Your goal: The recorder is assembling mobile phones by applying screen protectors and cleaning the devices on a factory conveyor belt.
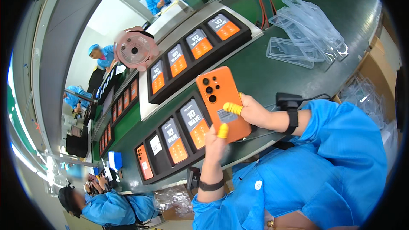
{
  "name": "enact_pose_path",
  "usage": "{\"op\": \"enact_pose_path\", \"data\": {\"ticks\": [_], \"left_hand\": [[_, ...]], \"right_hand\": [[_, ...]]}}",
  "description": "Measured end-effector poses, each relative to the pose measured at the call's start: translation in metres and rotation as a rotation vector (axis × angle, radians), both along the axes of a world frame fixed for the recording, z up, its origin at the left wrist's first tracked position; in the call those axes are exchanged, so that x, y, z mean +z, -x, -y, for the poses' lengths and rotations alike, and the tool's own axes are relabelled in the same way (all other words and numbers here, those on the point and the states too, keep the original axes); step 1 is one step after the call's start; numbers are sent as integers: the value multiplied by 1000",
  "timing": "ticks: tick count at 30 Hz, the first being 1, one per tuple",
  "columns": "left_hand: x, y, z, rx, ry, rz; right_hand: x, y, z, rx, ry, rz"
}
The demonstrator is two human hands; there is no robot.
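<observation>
An orange smartphone (228, 83) with several dark camera lenses is held up, tilted, back side towards me. My right hand (254, 111) grips its right edge, thumb across the grey label on the back. My left hand (214, 145) holds its lower left corner. Yellow finger cots cover a digit on each hand. Just left of the phone lies a black tray (149, 180). In it are two phones with grey and orange printed film (174, 138), a slot with a white label (156, 144), and a bare orange phone (145, 163) at the left end.
A second black tray (170, 93) with several film-covered phones sits on a pale board beyond. Clear plastic shells (304, 30) are piled at far right. A pink fan (135, 51) stands at the back. Co-workers in blue sit along the line. A cardboard box (377, 55) is at right.
</observation>
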State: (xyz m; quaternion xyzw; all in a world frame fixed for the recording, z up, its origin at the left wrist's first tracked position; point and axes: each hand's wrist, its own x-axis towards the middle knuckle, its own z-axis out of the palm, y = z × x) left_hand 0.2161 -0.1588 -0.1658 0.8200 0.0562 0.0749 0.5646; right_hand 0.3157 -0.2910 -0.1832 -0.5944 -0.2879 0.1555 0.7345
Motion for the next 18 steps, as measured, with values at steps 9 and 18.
{"op": "enact_pose_path", "data": {"ticks": [9,18], "left_hand": [[-8,-15,-2,-313,-847,200],[-15,-15,11,-148,-708,230]], "right_hand": [[36,15,91,12,641,986],[-4,14,90,-106,939,828]]}}
